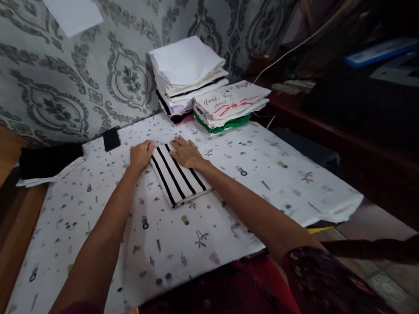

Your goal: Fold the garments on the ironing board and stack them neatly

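Note:
A folded white cloth with black stripes [177, 179] lies flat at the middle of the table, which has a white patterned cover [172, 242]. My left hand [141, 155] is at the cloth's far left corner, its fingers bent towards the edge; whether it pinches the fabric is hard to make out. Across the far right part of the striped cloth rests my right hand [186, 153], palm down with the fingers spread, holding nothing.
Behind the striped cloth stand a tall stack of folded white cloths [187, 62] and a lower stack [230, 102] with a green piece. A black phone [111, 139] lies at the back left, and folded black cloth [50, 161] at the far left. Patterned fabric [127, 76] hangs behind.

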Available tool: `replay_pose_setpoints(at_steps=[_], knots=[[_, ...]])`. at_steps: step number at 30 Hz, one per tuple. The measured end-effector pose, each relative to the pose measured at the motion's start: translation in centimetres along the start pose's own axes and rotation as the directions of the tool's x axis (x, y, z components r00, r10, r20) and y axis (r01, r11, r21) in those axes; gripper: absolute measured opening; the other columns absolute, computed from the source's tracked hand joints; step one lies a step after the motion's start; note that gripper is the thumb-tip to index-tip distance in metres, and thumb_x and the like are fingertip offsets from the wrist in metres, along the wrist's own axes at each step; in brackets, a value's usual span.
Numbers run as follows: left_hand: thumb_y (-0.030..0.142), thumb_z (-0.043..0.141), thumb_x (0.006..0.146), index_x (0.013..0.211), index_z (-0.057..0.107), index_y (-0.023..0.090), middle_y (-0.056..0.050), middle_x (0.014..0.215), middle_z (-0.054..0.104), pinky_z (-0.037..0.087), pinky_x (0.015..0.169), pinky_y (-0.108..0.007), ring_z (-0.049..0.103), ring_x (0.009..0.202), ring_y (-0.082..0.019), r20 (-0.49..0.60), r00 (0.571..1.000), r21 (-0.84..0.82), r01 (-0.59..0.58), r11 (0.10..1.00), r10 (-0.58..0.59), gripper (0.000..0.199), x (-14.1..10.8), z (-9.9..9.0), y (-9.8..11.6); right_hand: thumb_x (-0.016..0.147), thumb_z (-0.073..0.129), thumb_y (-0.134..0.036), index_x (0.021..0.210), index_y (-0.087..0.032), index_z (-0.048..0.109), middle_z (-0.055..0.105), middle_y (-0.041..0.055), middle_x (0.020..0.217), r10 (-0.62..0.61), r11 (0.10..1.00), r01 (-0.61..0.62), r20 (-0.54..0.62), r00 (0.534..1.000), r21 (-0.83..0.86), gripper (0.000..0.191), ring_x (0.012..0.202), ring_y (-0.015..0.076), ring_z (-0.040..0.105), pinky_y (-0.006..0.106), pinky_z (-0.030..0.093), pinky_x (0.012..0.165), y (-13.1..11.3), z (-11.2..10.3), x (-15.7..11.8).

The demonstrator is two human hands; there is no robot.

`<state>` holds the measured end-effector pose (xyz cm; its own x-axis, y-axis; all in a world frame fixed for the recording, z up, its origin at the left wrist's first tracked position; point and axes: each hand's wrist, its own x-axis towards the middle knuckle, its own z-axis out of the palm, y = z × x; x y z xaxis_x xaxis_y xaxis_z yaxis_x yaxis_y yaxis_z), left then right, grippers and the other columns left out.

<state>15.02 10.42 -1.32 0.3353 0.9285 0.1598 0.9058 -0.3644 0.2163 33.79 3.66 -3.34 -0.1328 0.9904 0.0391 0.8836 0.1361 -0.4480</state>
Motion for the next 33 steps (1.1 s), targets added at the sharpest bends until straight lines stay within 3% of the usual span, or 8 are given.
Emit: replay_pose_setpoints(at_steps=[3,6,10,12,20,25,29,33], knots=[[0.04,0.038,0.099,0.11,0.062,0.018,-0.014,0.107,0.069,0.038,0.095,-0.044,0.057,0.108,-0.032,-0.066,0.995,0.062,-0.07,0.996,0.074,0.035,-2.1,-0.7,0.6,0.102,0.034,-0.037,0.155,-0.012,0.034,0.021,0.0123,0.166,0.014,1.0,-0.014,0.013,1.0,-0.003,0.059,0.155,0.025,0.01,0.051,0.012,0.124,0.0,0.1,0.0],[0.039,0.042,0.097,0.112,0.057,0.017,-0.014,0.114,0.064,0.041,0.091,-0.041,0.055,0.109,-0.029,-0.188,0.965,-0.019,-0.192,0.981,0.185,0.031,-7.4,-1.9,2.2,0.101,0.035,-0.035,0.155,-0.011,0.034,0.021,0.0132,0.166,0.011,1.0,-0.011,-0.003,1.0,-0.003,0.059,0.155,0.0258,0.011,0.051,0.011,0.124,-0.2,0.0,-0.2],[0.038,0.048,0.094,0.095,0.056,0.02,-0.006,0.09,0.063,0.042,0.081,-0.038,0.056,0.087,-0.024,-0.05,0.902,-0.036,-0.431,0.902,0.429,0.019,-16.1,-2.7,4.9,0.101,0.036,-0.033,0.154,-0.011,0.035,0.021,0.0133,0.166,0.009,1.0,-0.009,-0.013,1.0,0.008,0.058,0.155,0.0269,0.011,0.052,0.01,0.124,-0.2,0.1,-0.1],[0.034,0.051,0.092,0.099,0.056,0.02,-0.007,0.09,0.064,0.043,0.079,-0.038,0.057,0.087,-0.025,-0.018,0.899,0.027,-0.438,0.899,0.438,0.016,-19.1,-2.5,6.0,0.1,0.037,-0.033,0.154,-0.011,0.035,0.021,0.0135,0.166,0.014,1.0,-0.014,-0.013,1.0,0.008,0.058,0.155,0.0272,0.011,0.052,0.01,0.124,-0.1,0.4,0.1],[0.012,0.046,0.082,0.091,0.056,0.023,-0.009,0.09,0.066,0.046,0.082,-0.04,0.06,0.089,-0.027,0.156,0.954,0.111,-0.275,0.955,0.256,0.017,-21.0,-1.5,7.2,0.1,0.037,-0.034,0.153,-0.014,0.035,0.02,0.0113,0.167,-0.002,1.0,0.003,-0.034,0.999,0.022,0.057,0.154,0.0262,0.011,0.052,0.011,0.123,0.3,0.7,0.3],[0.025,0.051,0.084,0.1,0.054,0.025,-0.006,0.099,0.064,0.049,0.08,-0.038,0.061,0.094,-0.025,0.141,0.984,-0.203,-0.082,0.976,0.112,0.017,-21.2,-3.0,7.1,0.101,0.037,-0.033,0.154,-0.014,0.034,0.02,0.0116,0.167,0.032,0.999,-0.032,0.018,0.999,0.025,0.057,0.155,0.0251,0.01,0.051,0.012,0.123,0.0,-0.4,0.0],[0.056,0.055,0.084,0.118,0.047,0.024,-0.01,0.114,0.061,0.052,0.067,-0.033,0.063,0.102,-0.025,0.241,0.959,-0.639,0.272,0.719,-0.148,0.048,-19.9,-3.7,6.4,0.1,0.037,-0.025,0.146,-0.017,0.048,0.036,0.0134,0.161,0.028,0.999,-0.027,0.043,0.999,-0.026,0.048,0.149,0.026,0.029,0.048,0.028,0.118,0.1,-1.9,1.0],[0.062,0.064,0.075,0.118,0.046,0.023,-0.004,0.093,0.065,0.045,0.05,-0.024,0.066,0.086,-0.022,0.456,0.868,-0.742,0.493,0.454,-0.198,0.061,-18.5,-3.0,6.5,0.096,0.047,-0.027,0.128,-0.016,0.065,0.057,0.0154,0.143,0.005,0.993,-0.001,0.028,1.0,-0.117,0.038,0.136,0.0292,0.048,0.047,0.04,0.109,-0.1,-3.8,2.1]])
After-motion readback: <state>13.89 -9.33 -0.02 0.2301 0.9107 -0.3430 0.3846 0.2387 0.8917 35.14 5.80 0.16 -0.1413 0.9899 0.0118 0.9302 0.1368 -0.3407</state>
